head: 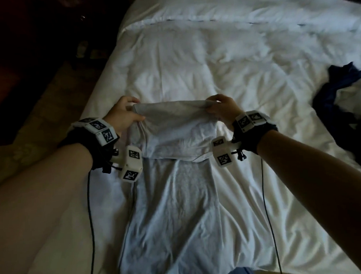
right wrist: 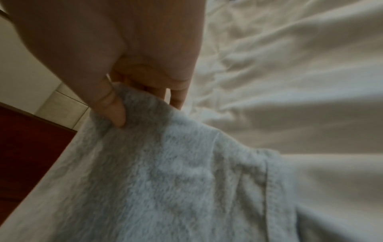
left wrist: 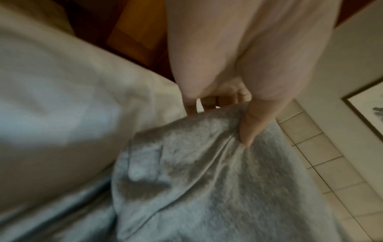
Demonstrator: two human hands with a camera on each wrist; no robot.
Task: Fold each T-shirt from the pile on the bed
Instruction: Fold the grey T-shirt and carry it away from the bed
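A light grey T-shirt [head: 174,209] lies lengthwise on the white bed [head: 245,72], folded into a narrow strip. Its far end [head: 175,126] is lifted and turned back toward me. My left hand [head: 126,114] pinches the left corner of that raised edge, thumb on top of the grey T-shirt [left wrist: 207,180]. My right hand [head: 219,108] pinches the right corner of the grey T-shirt [right wrist: 165,180] the same way, thumb pressed into the fabric. The near end of the shirt hangs toward the bed's front edge.
A heap of dark blue and white clothes [head: 344,109] lies at the bed's right side. Pillows [head: 232,8] sit at the far end. The bed's left edge drops to a dark floor [head: 37,60]. Cables [head: 90,223] trail from both wrists.
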